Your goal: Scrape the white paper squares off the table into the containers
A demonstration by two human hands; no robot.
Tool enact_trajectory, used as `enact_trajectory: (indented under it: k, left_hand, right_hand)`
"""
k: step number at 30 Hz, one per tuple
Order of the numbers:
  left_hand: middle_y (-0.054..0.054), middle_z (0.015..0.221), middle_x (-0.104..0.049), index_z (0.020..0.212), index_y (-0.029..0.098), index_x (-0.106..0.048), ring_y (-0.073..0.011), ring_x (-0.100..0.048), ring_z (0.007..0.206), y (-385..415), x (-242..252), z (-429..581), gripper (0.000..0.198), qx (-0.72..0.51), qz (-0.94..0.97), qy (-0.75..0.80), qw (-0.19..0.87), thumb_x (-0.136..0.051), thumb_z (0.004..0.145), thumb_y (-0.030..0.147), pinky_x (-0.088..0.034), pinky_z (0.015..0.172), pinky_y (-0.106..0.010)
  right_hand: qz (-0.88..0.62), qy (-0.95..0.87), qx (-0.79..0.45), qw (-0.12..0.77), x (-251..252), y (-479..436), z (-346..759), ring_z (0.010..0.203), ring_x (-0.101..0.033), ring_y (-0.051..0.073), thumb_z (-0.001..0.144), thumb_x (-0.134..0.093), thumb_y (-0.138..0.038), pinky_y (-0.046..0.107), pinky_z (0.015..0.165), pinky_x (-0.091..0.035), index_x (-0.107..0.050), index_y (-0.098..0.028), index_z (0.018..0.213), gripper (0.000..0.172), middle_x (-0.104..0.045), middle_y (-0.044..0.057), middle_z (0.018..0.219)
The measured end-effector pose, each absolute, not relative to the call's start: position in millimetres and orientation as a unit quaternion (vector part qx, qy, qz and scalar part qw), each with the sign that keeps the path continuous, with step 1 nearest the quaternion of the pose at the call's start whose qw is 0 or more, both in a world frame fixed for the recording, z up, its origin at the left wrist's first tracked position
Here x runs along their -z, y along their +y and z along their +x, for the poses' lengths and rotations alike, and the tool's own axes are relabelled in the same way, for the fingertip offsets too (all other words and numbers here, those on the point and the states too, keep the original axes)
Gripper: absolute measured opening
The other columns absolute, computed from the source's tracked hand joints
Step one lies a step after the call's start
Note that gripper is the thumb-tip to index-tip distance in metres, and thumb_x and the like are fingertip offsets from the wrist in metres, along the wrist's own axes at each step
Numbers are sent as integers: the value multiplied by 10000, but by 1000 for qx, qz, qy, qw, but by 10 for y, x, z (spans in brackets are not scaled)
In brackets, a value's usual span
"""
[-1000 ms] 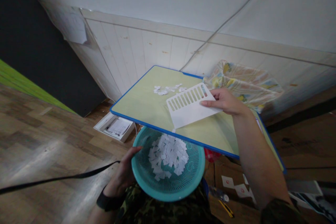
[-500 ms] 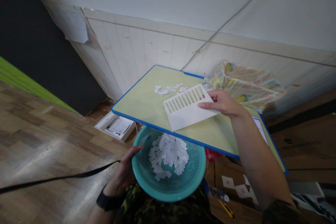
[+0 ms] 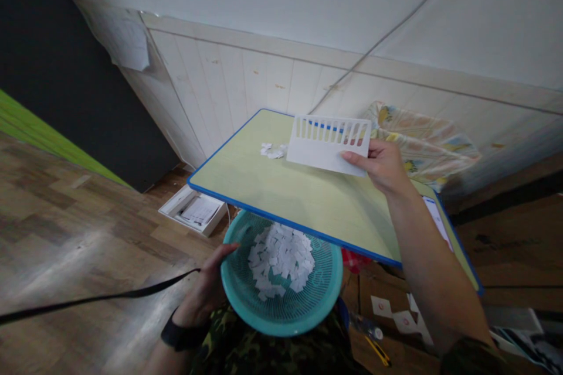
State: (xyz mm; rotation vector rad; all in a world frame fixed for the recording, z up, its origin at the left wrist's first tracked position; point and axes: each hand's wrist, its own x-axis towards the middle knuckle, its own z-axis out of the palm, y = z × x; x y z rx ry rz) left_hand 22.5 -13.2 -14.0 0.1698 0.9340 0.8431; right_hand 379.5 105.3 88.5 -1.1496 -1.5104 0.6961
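My right hand (image 3: 382, 163) grips a flat white slotted plate (image 3: 319, 154) by its right end, thumb on the near face. The plate is tilted over the far part of the pale green table (image 3: 281, 190), and its slots point up. Beside its left edge lie small white paper pieces (image 3: 273, 151), some hidden behind it. Below the table's near edge, my left hand (image 3: 215, 272) holds a turquoise plastic basket (image 3: 284, 328) by its left rim. Many paper pieces (image 3: 281, 255) fill the basket's bottom.
A patterned cloth (image 3: 422, 140) covers something at the table's back right, and a phone (image 3: 435, 217) lies at the right edge. On the floor are a white box (image 3: 193, 209) at left and a yellow cutter (image 3: 378, 351) at right. A black strap (image 3: 109, 297) stretches leftward.
My right hand has raised the slotted plate and shifted it toward the back and slightly right, turning it more upright. The basket and my left hand stay nearly where they were.
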Motion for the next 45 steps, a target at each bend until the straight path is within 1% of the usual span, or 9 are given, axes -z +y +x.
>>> enact_trajectory:
  k: [5, 13, 15, 20, 26, 35, 38, 42, 45]
  left_hand:
    - [-95, 679, -804, 857, 86, -767, -297, -769, 713, -121, 151, 225, 182, -400, 85, 445, 797, -598, 854, 157, -595, 781, -412]
    - [-105, 710, -808, 906, 88, -762, -298, -767, 712, -118, 176, 207, 173, -398, 87, 465, 786, -623, 838, 166, -608, 737, -407]
    - [-105, 719, -809, 832, 106, -757, -296, -766, 707, -114, 208, 188, 140, -394, 90, 474, 782, -633, 831, 173, -611, 720, -402]
    - [-94, 725, -810, 780, 119, -742, -255, -753, 627, -94, 293, 136, 124, -394, 121, 489, 769, -632, 829, 148, -611, 658, -358]
    - [-78, 682, -803, 817, 118, -744, -240, -740, 567, -60, 290, 133, 98, -397, 103, 491, 768, -646, 806, 120, -602, 574, -323]
    - [-112, 757, -816, 1172, 60, -674, -316, -773, 739, -36, 364, 120, 351, -368, 110, 519, 764, -617, 840, 160, -622, 715, -420]
    - [-99, 721, -812, 1162, 61, -682, -313, -774, 730, -22, 345, 131, 340, -376, 102, 526, 756, -614, 835, 125, -625, 691, -402]
    - [-104, 691, -806, 1111, 48, -699, -311, -772, 697, -16, 301, 138, 290, -371, 98, 527, 758, -596, 849, 119, -625, 683, -401]
    - [-106, 730, -813, 1119, 54, -692, -315, -773, 734, -20, 294, 122, 295, -372, 102, 521, 761, -605, 851, 140, -621, 720, -416]
  right_hand:
    - [-517, -687, -239, 451, -833, 1105, 3793, 785, -706, 255, 700, -780, -468, 337, 654, -556, -775, -137, 901, 387, -767, 76, 896]
    - [-537, -709, -116, 443, -730, 698, 3310, 786, -729, 269, 821, -675, -420, 365, 657, -593, -790, -187, 878, 266, -775, 63, 842]
    - [-496, -763, -91, 405, -574, 482, 3094, 835, -738, 231, 873, -609, -328, 355, 752, -612, -771, -236, 1016, 234, -771, 42, 965]
    - [-364, -870, -66, 326, -237, 238, 2847, 1194, -615, 174, 898, -470, -124, 367, 994, -554, -516, -285, 1390, 520, -606, 18, 1331]
    - [-428, -858, -19, 285, -242, 434, 2978, 1194, -616, 209, 844, -481, -63, 409, 1016, -541, -441, -279, 1448, 643, -598, 45, 1348]
    - [-485, -829, -9, 278, -246, 546, 3368, 1167, -636, 200, 802, -493, -31, 386, 1033, -518, -549, -263, 1370, 616, -620, 29, 1323]
    - [-512, -807, 8, 294, -318, 548, 3473, 1098, -675, 220, 846, -489, -90, 380, 984, -538, -615, -225, 1303, 493, -663, 52, 1263]
    - [-622, -702, 31, 345, -461, 595, 3538, 671, -720, 236, 878, -568, -312, 347, 643, -580, -759, -211, 1005, 251, -775, 58, 833]
    - [-659, -639, 6, 397, -555, 728, 3503, 571, -662, 224, 838, -619, -429, 318, 527, -509, -762, -179, 903, 296, -737, 48, 675]
